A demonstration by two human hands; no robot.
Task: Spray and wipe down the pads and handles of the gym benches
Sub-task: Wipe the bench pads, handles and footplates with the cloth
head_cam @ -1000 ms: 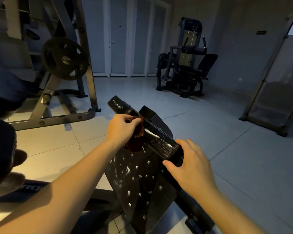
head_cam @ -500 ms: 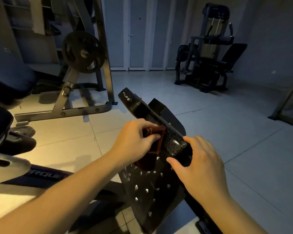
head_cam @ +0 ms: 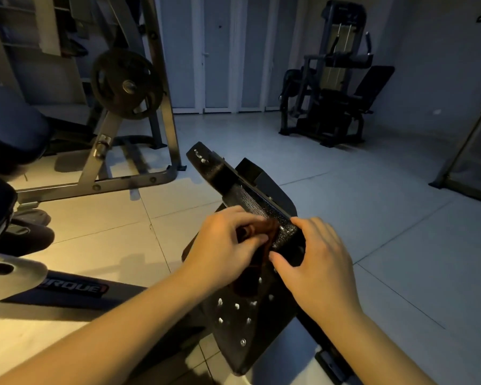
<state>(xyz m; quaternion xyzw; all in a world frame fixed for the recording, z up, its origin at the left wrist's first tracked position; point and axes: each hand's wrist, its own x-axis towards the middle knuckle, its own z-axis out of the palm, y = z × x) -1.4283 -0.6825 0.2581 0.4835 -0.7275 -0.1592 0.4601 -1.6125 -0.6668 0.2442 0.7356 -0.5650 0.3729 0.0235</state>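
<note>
Fingers (head_cam: 246, 216) of my left hand (head_cam: 225, 243) are curled tight on a reddish-brown cloth (head_cam: 271, 232), pressing it against the near end of the black handle bar (head_cam: 250, 195). My right hand (head_cam: 322, 262) grips that same end just beside the cloth, thumb underneath. The bar slants up and away from me above a black plate (head_cam: 242, 323) dotted with pale spots, over the tiled floor (head_cam: 345, 207). A weight plate (head_cam: 125, 84) hangs on a rack at far left

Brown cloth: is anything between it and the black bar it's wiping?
Nothing visible. The left hand holds the reddish-brown cloth straight against the black textured metal bar. Only the right hand, gripping the bar's near end, covers the stretch just beside it.
</note>
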